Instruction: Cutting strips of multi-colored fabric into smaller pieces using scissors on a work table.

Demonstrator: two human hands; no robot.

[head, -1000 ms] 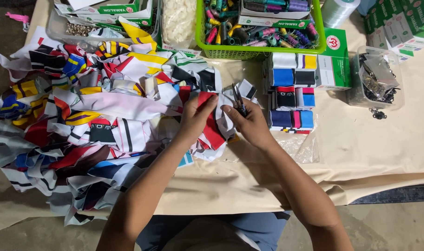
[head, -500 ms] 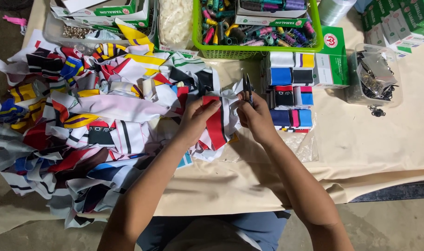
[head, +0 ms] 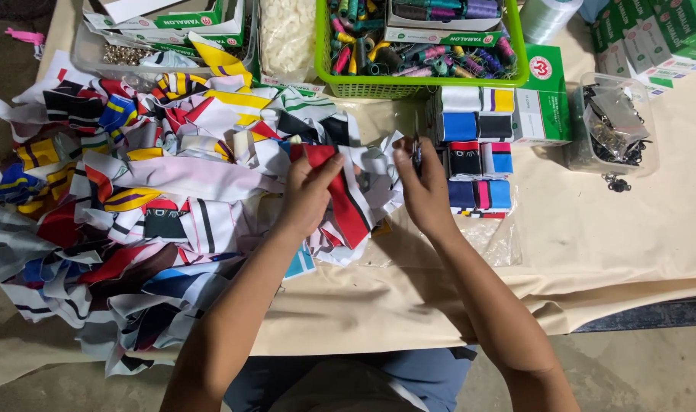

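Note:
My left hand (head: pixel 308 191) grips a red, white and black fabric piece (head: pixel 346 200) at the right edge of a big heap of coloured fabric scraps (head: pixel 126 198). My right hand (head: pixel 422 183) is closed around a small dark pair of snips (head: pixel 416 152), held upright just right of that piece. Both hands hover over the cream cloth-covered table (head: pixel 607 252), a short gap between them.
Stacked folded fabric pieces (head: pixel 474 149) in blue, black, red and yellow lie right of my right hand. Behind are a green basket of thread spools (head: pixel 420 42), a tub of white buttons (head: pixel 287 34), green-and-white boxes (head: pixel 172 19) and a clear tub of metal clips (head: pixel 611 126).
Both hands have shifted slightly up and right with the fabric piece. My right hand has lifted the snips upright, away from the cloth.

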